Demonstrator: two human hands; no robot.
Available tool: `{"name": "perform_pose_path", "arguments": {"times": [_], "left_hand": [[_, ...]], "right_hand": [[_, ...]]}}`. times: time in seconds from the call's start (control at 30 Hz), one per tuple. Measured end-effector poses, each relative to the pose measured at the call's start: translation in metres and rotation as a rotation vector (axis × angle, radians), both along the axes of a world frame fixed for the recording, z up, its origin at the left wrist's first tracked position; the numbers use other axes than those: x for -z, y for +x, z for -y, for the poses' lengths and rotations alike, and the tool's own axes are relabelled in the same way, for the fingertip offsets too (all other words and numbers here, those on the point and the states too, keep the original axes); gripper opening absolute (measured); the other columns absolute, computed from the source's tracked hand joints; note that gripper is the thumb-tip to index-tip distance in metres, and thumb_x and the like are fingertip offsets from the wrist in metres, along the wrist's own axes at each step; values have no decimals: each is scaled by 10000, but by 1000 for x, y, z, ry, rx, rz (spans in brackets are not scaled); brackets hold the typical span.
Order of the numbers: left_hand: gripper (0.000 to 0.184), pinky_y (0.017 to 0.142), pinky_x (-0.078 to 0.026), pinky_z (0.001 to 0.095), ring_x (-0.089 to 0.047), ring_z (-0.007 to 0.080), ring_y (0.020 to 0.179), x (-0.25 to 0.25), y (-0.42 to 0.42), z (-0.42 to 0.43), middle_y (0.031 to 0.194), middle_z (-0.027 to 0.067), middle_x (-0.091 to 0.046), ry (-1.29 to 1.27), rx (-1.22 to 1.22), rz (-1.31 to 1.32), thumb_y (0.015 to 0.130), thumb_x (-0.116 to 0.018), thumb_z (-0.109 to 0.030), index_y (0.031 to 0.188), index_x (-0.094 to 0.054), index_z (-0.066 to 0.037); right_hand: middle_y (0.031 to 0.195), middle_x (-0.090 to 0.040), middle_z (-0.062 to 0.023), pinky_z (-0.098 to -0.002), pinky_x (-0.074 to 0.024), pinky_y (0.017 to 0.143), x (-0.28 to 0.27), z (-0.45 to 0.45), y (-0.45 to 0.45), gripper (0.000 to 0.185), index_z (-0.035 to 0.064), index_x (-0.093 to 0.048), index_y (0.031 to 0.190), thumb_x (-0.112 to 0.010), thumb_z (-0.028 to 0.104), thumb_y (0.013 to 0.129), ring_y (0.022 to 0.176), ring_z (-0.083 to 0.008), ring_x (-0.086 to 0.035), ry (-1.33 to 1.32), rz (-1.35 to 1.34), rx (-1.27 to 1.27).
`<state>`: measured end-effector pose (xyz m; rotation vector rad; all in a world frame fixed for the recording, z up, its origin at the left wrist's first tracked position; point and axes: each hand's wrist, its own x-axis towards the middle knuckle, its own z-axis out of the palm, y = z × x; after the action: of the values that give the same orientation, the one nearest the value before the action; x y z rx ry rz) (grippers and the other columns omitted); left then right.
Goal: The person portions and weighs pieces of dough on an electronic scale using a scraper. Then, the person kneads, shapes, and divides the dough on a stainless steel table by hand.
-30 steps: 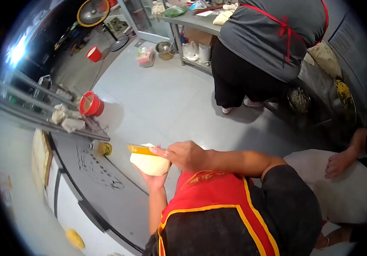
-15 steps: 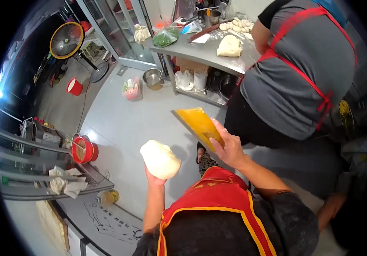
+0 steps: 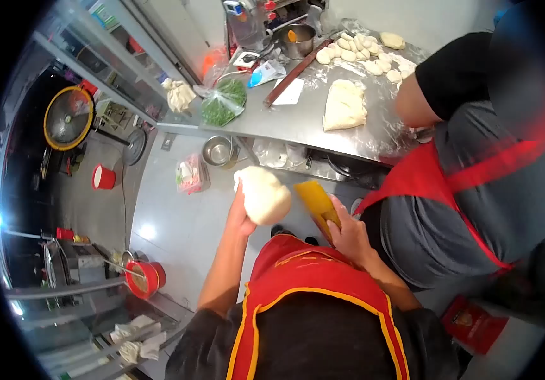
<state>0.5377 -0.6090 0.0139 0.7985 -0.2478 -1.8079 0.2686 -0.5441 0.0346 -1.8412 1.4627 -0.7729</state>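
A large pale lump of dough [image 3: 264, 196] rests in my left hand [image 3: 239, 212], whose fingers are partly hidden beneath and behind it. My right hand [image 3: 349, 235] grips a yellow dough scraper [image 3: 316, 201], its flat blade tilted up and to the left. Both hands are in front of my red apron, above the floor and short of the metal table. On that table [image 3: 285, 122] lies a floury slab of dough [image 3: 345, 105], with several small dough pieces [image 3: 355, 50] behind it.
A co-worker in a red apron [image 3: 415, 180] stands close on my right, an arm over the table. A rolling pin [image 3: 291, 77], a bag of chopped greens [image 3: 224, 101] and a metal pot [image 3: 296, 40] are on the table. A metal bowl [image 3: 219, 152] and plastic tub [image 3: 192, 173] stand on the floor.
The table now appears nearer and larger in view. My left hand has raised the dough, and the scraper has come closer to it. The co-worker has shifted right and lower in view.
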Motion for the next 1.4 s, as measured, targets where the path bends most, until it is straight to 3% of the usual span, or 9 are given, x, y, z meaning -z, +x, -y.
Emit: {"name": "perform_pose_path", "arguments": {"times": [0.37, 0.73, 0.83, 0.9, 0.93, 1.07, 1.17, 1.3, 1.4], "left_hand": [[537, 839, -476, 321, -581, 181, 1005, -5, -33, 326, 1154, 86, -601, -277, 270, 699, 865, -662, -381, 1232, -545, -8], [601, 973, -411, 374, -509, 321, 1174, 0, -183, 501, 1282, 161, -519, -1002, 211, 1421, 788, -733, -335, 1260, -506, -39], [576, 1089, -282, 423, -359, 394, 1296, 50, -232, 512, 1377, 194, -440, -1266, 134, 1522, 838, -658, -387, 1286, -521, -52], [547, 1121, -234, 424, -321, 397, 1330, 67, -246, 524, 1380, 204, -450, -1163, 899, 1448, 881, -585, -439, 1267, -555, -52], [541, 1128, -223, 418, -330, 388, 1337, 72, -245, 519, 1353, 216, -483, -1309, 854, 1385, 899, -548, -458, 1239, -581, -38], [497, 1041, -360, 384, -478, 337, 1234, 80, -239, 528, 1294, 210, -535, -1065, 781, 1031, 901, -564, -396, 1224, -575, -19], [457, 967, -422, 383, -540, 340, 1141, 81, -194, 509, 1246, 199, -563, -1008, 466, 1169, 887, -604, -355, 1168, -590, 4], [575, 905, -451, 339, -564, 251, 1078, 114, -128, 437, 1139, 188, -587, -780, 1019, 1258, 836, -690, -321, 1241, -495, 37], [719, 914, -458, 329, -550, 204, 1082, 101, -139, 363, 1144, 146, -583, -390, 891, 781, 781, -762, -267, 1321, -387, 24]], "right_hand": [[1126, -598, -244, -404, -526, 777, -1, 99, 31, 497, 48, -410, 1331, -590, 43, 867, 972, -419, -619, 59, -75, 479], [1069, -618, -259, -391, -536, 758, -20, 147, 61, 461, 45, -421, 1325, -557, 14, 886, 929, -403, -651, 116, -53, 845], [1076, -623, -250, -384, -534, 754, -24, 158, 53, 454, 37, -425, 1322, -554, 2, 888, 929, -400, -654, 81, -102, 912], [1078, -624, -250, -383, -534, 753, -22, 165, 46, 443, 30, -427, 1315, -555, 6, 891, 931, -401, -653, 74, -124, 962], [1078, -622, -256, -388, -534, 755, -21, 169, 41, 435, 24, -428, 1309, -562, 19, 895, 930, -408, -649, 56, -131, 982], [1071, -624, -258, -402, -534, 745, -21, 191, 26, 450, 34, -409, 1327, -554, 40, 901, 922, -413, -642, 54, -201, 1032], [1047, -634, -250, -433, -530, 712, -7, 213, 15, 473, 37, -394, 1337, -557, 45, 893, 866, -419, -641, -24, -403, 975], [1084, -619, -250, -443, -521, 754, 19, 238, -6, 514, 58, -384, 1362, -551, 31, 877, 909, -427, -623, 153, -462, 991], [998, -638, -252, -461, -512, 732, 36, 257, -15, 513, 50, -393, 1351, -560, 43, 866, 856, -430, -626, 191, -448, 919]]}}
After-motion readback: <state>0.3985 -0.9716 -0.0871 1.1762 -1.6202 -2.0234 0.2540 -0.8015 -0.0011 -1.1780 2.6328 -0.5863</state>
